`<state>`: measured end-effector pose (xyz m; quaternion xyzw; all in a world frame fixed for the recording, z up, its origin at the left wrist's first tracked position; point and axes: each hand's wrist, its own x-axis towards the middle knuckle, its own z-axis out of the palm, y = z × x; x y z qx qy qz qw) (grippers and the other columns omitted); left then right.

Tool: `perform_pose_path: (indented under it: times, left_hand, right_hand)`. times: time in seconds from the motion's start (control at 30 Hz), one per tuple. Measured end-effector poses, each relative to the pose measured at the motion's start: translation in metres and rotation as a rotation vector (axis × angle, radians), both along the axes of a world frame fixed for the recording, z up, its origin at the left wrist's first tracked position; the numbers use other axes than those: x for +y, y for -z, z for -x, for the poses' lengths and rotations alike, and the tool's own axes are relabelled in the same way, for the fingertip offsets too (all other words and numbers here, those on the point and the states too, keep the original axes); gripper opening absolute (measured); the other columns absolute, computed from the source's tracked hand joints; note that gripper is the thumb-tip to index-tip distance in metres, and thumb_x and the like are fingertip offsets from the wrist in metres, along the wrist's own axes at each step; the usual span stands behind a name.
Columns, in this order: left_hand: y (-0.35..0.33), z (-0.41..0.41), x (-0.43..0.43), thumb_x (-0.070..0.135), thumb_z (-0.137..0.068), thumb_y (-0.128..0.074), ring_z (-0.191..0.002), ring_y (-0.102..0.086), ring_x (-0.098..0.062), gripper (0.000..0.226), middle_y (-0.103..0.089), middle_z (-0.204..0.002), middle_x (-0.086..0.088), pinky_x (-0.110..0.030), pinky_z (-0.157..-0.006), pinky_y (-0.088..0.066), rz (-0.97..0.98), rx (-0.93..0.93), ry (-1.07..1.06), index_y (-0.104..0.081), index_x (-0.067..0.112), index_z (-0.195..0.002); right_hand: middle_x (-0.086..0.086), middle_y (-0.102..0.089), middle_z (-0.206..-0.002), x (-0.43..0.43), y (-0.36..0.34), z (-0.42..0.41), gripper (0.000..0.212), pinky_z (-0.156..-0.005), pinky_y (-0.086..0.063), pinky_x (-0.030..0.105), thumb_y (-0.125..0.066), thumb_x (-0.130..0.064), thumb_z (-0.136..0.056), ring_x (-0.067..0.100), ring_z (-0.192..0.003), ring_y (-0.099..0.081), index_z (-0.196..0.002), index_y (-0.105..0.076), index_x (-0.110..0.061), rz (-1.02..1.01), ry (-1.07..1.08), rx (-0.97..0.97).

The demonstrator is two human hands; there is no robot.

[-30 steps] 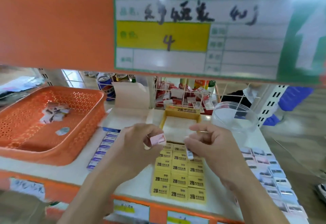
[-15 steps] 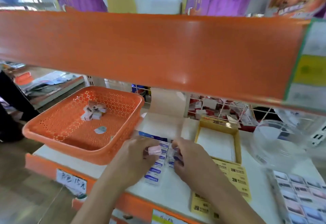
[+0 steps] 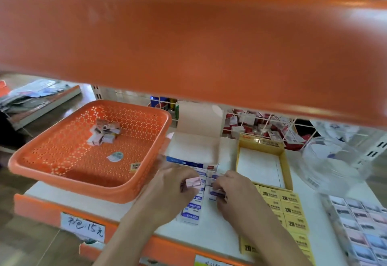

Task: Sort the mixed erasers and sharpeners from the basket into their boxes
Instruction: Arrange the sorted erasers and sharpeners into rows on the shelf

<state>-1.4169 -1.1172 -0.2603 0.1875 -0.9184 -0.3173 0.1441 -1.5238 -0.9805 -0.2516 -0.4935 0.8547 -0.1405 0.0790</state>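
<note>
1. Grip of the left hand (image 3: pixel 173 184): fingers clamped on a small pink rectangular eraser (image 3: pixel 193 182), above a row of blue-and-white wrapped erasers (image 3: pixel 191 207).
2. Grip of the right hand (image 3: pixel 232 190): pinching one blue-and-white wrapped eraser (image 3: pixel 216 194), just beside that row.
3. Orange perforated plastic basket (image 3: pixel 52 161), left of both hands, with a pile of mixed small pieces (image 3: pixel 104 131) near its far side.

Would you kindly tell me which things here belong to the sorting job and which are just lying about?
Job: orange basket, eraser pile in it, pink eraser pinched by the left hand, blue-and-white eraser held by the right hand, blue eraser box, yellow 2B box.
Lying about: clear bowl, wire rack of red packs, handwritten price tag.
</note>
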Motion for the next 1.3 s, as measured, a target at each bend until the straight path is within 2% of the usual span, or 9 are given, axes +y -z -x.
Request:
perform_pose_path:
  times: [0.17, 0.33, 0.47, 0.63, 0.77, 0.83, 0.97, 1.17, 1.3]
  left_hand:
    - [0.003, 0.001, -0.001, 0.017, -0.083, -0.069, -0.08, -0.052, 0.0, 0.016, -0.059, -0.084, 0.011, -0.019, -0.07, -0.045, 0.008, 0.011, 0.019, -0.07, 0.019, -0.099]
    - [-0.003, 0.009, 0.009, 0.016, -0.082, -0.071, -0.071, -0.056, -0.007, 0.014, -0.06, -0.074, 0.005, -0.024, -0.067, -0.048, -0.102, 0.004, 0.032, -0.067, 0.023, -0.094]
    - [-0.008, 0.03, 0.038, 0.011, -0.078, -0.072, -0.075, -0.06, -0.002, 0.033, -0.063, -0.086, 0.024, -0.023, -0.07, -0.052, -0.204, 0.047, 0.112, -0.059, 0.041, -0.083]
    - [-0.016, 0.066, 0.09, 0.018, -0.083, -0.069, -0.076, -0.062, 0.001, 0.022, -0.065, -0.079, 0.014, -0.025, -0.069, -0.055, -0.238, 0.029, 0.289, -0.059, 0.036, -0.091]
    - [-0.024, 0.09, 0.137, 0.035, -0.089, -0.06, -0.072, -0.063, -0.003, 0.004, -0.068, -0.077, 0.012, -0.023, -0.067, -0.049, -0.265, 0.022, 0.409, -0.057, 0.036, -0.087]
    - [-0.023, 0.102, 0.158, 0.043, -0.089, -0.054, -0.069, -0.065, -0.012, 0.01, -0.069, -0.074, 0.007, -0.031, -0.064, -0.049, -0.305, 0.015, 0.465, -0.057, 0.033, -0.089]
    - [-0.015, 0.127, 0.196, 0.031, -0.096, -0.049, -0.068, -0.065, -0.023, 0.008, -0.067, -0.071, 0.004, -0.046, -0.062, -0.054, -0.366, -0.06, 0.506, -0.055, 0.033, -0.09]
    - [-0.012, 0.145, 0.228, 0.039, -0.096, -0.049, -0.061, -0.056, -0.002, 0.007, -0.064, -0.072, 0.008, -0.027, -0.061, -0.046, -0.239, -0.032, 0.506, -0.055, 0.034, -0.094]
    - [-0.006, 0.147, 0.223, 0.034, -0.096, -0.052, -0.084, -0.053, 0.002, 0.016, -0.048, -0.098, 0.018, -0.017, -0.071, -0.042, -0.12, -0.006, 0.313, -0.054, 0.03, -0.11]
  right_hand:
    - [-0.012, -0.035, -0.092, 0.0, 0.005, 0.0, 0.019, -0.063, -0.03, 0.007, -0.055, -0.013, -0.09, 0.009, -0.096, -0.048, -0.106, -0.06, -0.022, 0.028, 0.052, -0.013]
    - [-0.015, -0.044, -0.097, 0.018, -0.001, 0.004, 0.026, -0.073, -0.032, 0.007, -0.061, -0.018, -0.087, 0.0, -0.088, -0.043, -0.111, -0.059, -0.027, 0.138, 0.087, -0.063]
    - [-0.018, -0.056, -0.092, 0.054, -0.015, 0.014, 0.034, -0.077, -0.041, 0.011, -0.066, -0.014, -0.083, -0.001, -0.086, -0.051, -0.112, -0.062, -0.03, 0.24, 0.173, -0.137]
    - [-0.021, -0.061, -0.085, 0.11, -0.02, 0.032, 0.037, -0.065, -0.042, 0.009, -0.067, -0.008, -0.082, -0.002, -0.074, -0.055, -0.107, -0.067, -0.033, 0.298, 0.265, -0.228]
    - [-0.019, -0.063, -0.088, 0.161, -0.013, 0.045, 0.033, -0.069, -0.043, 0.01, -0.067, -0.013, -0.084, -0.001, -0.078, -0.057, -0.103, -0.064, -0.04, 0.364, 0.417, -0.253]
    - [-0.021, -0.064, -0.09, 0.182, -0.01, 0.049, 0.036, -0.069, -0.041, 0.007, -0.068, -0.011, -0.083, -0.003, -0.079, -0.059, -0.107, -0.065, -0.037, 0.393, 0.453, -0.234]
    - [-0.018, -0.067, -0.08, 0.226, -0.006, 0.057, 0.04, -0.063, -0.042, 0.009, -0.069, -0.003, -0.079, 0.003, -0.069, -0.06, -0.103, -0.07, -0.034, 0.43, 0.502, -0.209]
    - [-0.015, -0.059, -0.065, 0.272, -0.008, 0.074, 0.028, -0.053, -0.037, 0.011, -0.074, -0.013, -0.079, 0.004, -0.056, -0.051, -0.08, -0.067, -0.04, 0.388, 0.525, -0.175]
    - [-0.013, -0.058, -0.066, 0.289, -0.003, 0.091, 0.017, -0.058, -0.039, 0.012, -0.071, -0.025, -0.083, -0.004, -0.066, -0.052, -0.075, -0.064, -0.037, 0.269, 0.586, -0.117]
